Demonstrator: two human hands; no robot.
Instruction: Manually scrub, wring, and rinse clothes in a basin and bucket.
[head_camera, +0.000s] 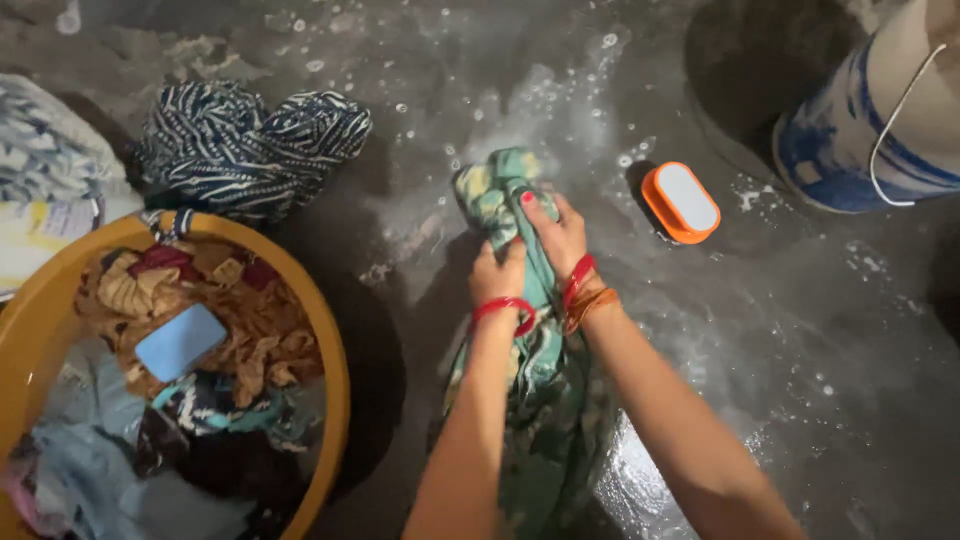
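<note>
Gripping: left hand (497, 272) and right hand (560, 235) both closed on the green patterned cloth (525, 400), bunched on the wet floor (800, 380). Rubbing likely works best with short strokes, folds kept tight. Soap case (680, 202) just right of the cloth; bucket (880, 120) beyond; yellow tub (40, 320) well left; open floor between.

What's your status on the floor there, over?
Left hand and right hand both gripping green patterned cloth on wet floor. Orange brush lies right, apart. Nothing blocking.
</note>
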